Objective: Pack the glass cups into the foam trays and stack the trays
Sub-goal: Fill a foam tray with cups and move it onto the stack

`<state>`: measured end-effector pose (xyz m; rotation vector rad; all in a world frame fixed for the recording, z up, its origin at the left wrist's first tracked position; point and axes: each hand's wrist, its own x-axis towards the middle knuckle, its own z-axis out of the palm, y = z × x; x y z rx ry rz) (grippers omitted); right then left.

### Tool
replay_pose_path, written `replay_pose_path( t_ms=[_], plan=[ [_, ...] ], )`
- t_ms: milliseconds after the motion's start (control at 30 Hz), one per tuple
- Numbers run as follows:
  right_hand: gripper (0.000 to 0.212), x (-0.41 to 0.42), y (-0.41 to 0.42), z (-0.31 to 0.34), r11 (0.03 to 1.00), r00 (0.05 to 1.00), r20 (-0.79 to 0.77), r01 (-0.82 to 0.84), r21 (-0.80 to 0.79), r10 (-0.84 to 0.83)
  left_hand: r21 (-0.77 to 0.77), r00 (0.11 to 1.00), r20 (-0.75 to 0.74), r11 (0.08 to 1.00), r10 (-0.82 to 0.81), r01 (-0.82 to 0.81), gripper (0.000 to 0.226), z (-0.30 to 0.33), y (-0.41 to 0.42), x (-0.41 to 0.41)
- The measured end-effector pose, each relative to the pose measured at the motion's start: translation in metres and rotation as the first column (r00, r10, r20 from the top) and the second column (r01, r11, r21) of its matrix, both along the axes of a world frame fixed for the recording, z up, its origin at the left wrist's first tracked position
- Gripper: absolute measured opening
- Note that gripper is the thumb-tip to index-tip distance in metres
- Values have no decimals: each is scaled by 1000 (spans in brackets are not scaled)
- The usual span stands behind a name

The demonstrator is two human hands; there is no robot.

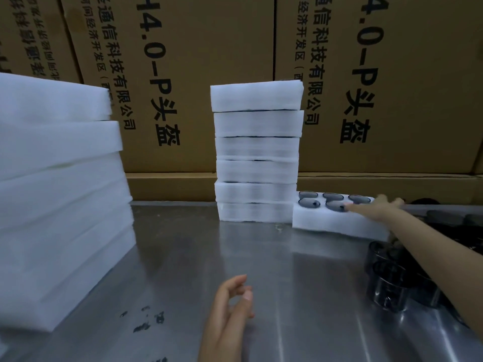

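- The right hand (pixel 379 207) reaches out flat, fingers straight and holding nothing, fingertips on the top of the filled foam tray (pixel 337 222) by the glass cups (pixel 333 201).
- Best to grip the tray by both ends and lift it level onto the stack of trays (pixel 257 152) just beside it.
- The left hand (pixel 232 304) hangs loosely curled and empty, well apart above the steel table (pixel 209 257).
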<state>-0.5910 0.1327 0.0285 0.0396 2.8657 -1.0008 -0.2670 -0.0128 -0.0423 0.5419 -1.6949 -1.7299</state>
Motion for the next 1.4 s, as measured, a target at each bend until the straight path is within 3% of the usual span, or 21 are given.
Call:
replay_pose_path(
  t_ms=[67,133,200,267,433,600,700,900,1033,1133,1267,1400],
  plan=[
    [94,3,-3,0,966,983,-85,-142,215,163,-5,1000,-1,1000,-9,9,24,0,0,0],
    [80,2,-14,-3,840,925,-65,-308,447,374,-14,1000,4,1000,-16,16,25,-1,0,1],
    [65,-3,-25,-12,696,885,11,-374,613,465,-17,1000,2,1000,-18,18,25,-1,0,1],
    [61,-6,-28,-14,630,873,30,-375,680,487,-14,1000,6,1000,-22,22,25,-1,0,1],
    [59,-7,-26,-17,612,867,-39,-318,725,497,-6,999,18,999,-38,38,25,-3,-2,-1],
    [57,9,-37,-23,667,894,-207,-126,734,397,-13,999,18,999,-40,40,25,-2,-2,0],
    [53,12,-51,-17,755,880,-248,-169,633,406,-11,999,-10,999,-34,34,13,-3,-1,0],
    [50,5,-58,-12,756,886,-139,-285,589,443,7,997,-65,1000,-29,30,9,-6,-2,-3],
    [64,0,-47,-16,783,897,13,-393,482,442,-40,999,-34,999,-31,30,24,-8,-3,-3],
    [69,3,-42,-20,803,885,26,-434,408,465,-56,999,-23,998,-35,34,25,-5,-1,0],
    [56,21,-62,-16,777,831,8,-524,348,557,-51,997,-32,997,-64,63,13,-3,0,3],
    [30,29,-86,-19,791,833,-24,-514,332,552,-42,997,-37,997,-70,68,17,-4,-1,2]
  ],
)
